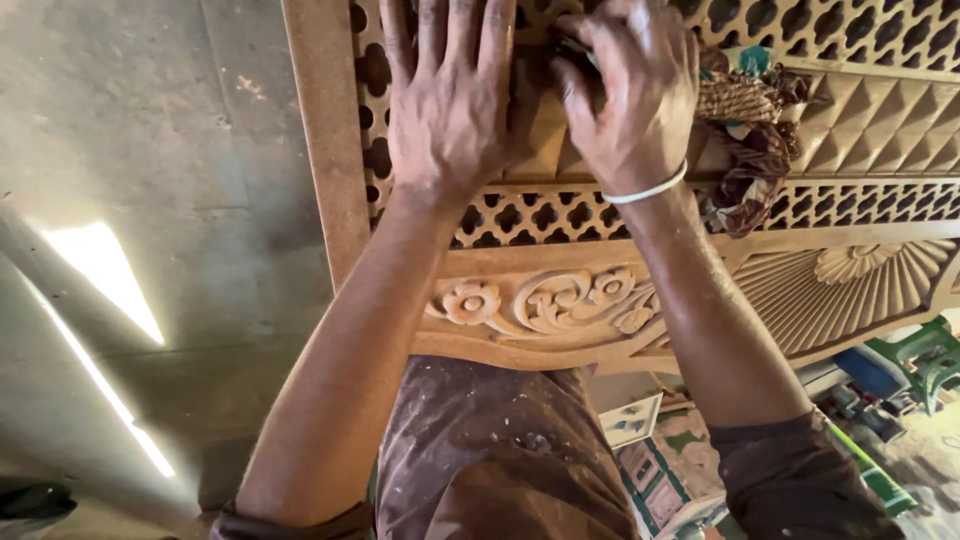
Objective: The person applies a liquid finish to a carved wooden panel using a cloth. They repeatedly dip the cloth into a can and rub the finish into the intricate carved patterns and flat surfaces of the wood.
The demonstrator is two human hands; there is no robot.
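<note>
A large carved wooden panel (560,300) lies in front of me, with lattice cut-outs, flower scrolls and a fan pattern. My left hand (450,95) rests flat on its faceted middle section, fingers spread and pointing away. Beside it, my right hand (630,90) is curled over a small dark object, most of which is hidden under the fingers, and presses it against the wood. A white band circles my right wrist.
A crumpled patterned rag (750,140) lies on the panel to the right of my right hand. The grey concrete floor (150,200) with strips of sunlight is at left. Green tools and small boxes (880,390) sit on the ground at lower right.
</note>
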